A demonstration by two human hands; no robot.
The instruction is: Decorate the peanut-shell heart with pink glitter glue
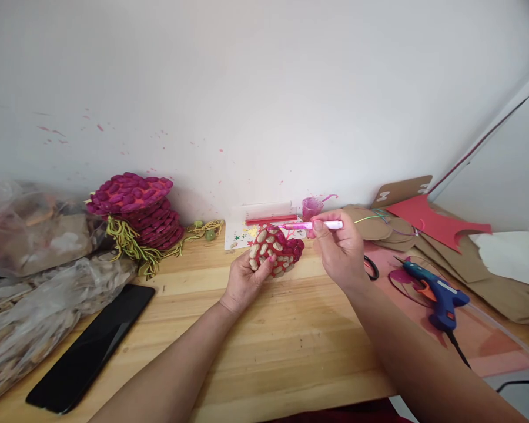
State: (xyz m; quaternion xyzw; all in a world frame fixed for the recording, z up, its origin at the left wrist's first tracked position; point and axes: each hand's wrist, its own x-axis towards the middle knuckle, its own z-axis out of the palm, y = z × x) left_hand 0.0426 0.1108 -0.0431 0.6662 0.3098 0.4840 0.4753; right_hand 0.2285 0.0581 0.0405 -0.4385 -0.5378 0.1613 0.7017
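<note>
My left hand [245, 278] is closed around a round craft piece [277, 249] covered with pale shells, part of it painted red-pink. It is held just above the wooden table [286, 341]. My right hand [340, 247] pinches a thin pink-stained paintbrush [309, 225], held level with its tip over the top of the craft piece. A small pink paint cup [311, 207] stands just behind the brush by the wall.
A stack of painted magenta shell pieces [137, 209] with yellow-green tassels sits at the back left. Plastic bags [35, 276] and a black phone [92, 346] lie left. A blue glue gun [438, 294], scissors [372, 268], cardboard and red paper [432, 220] lie right.
</note>
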